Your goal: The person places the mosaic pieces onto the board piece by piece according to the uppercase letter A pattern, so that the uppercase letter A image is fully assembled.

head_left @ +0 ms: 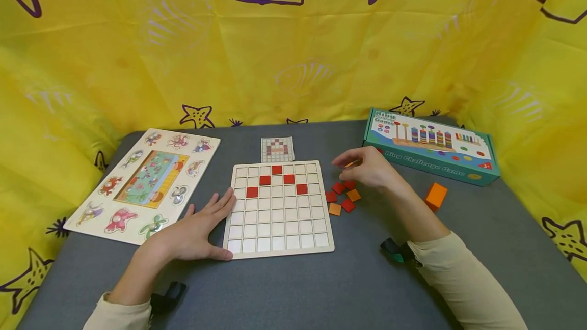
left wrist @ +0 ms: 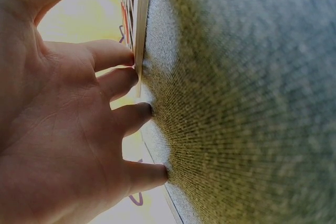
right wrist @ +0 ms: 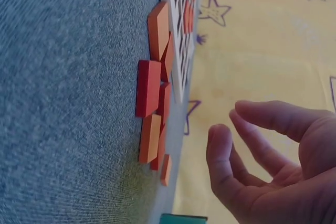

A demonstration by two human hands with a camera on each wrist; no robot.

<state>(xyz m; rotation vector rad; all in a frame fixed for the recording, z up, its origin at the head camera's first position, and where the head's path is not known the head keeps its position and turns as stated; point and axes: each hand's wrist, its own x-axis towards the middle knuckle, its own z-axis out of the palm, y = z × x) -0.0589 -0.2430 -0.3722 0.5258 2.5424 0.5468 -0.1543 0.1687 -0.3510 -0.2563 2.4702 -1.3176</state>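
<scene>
A wooden grid board (head_left: 278, 256) lies flat, with several red tiles (head_left: 277, 169) in its upper squares forming a peak. My left hand (head_left: 194, 230) rests with spread fingers along the board's left edge, thumb at the lower left corner. To the right of the board my right hand (head_left: 367, 169) hovers over loose red and orange tiles (head_left: 348, 204). Its thumb and fingers are bent but apart, with nothing between them in the right wrist view. An orange tile (right wrist: 166, 170) lies on the table beyond the other tiles, partly hidden by that hand in the head view.
Just behind the board lies a small pattern card (head_left: 277, 150). A picture puzzle board (head_left: 171, 224) is at the left, partly under the left forearm. At the right stand a green game box (head_left: 431, 164) and an orange block (head_left: 435, 196). Yellow cloth (head_left: 293, 55) hangs behind the grey table.
</scene>
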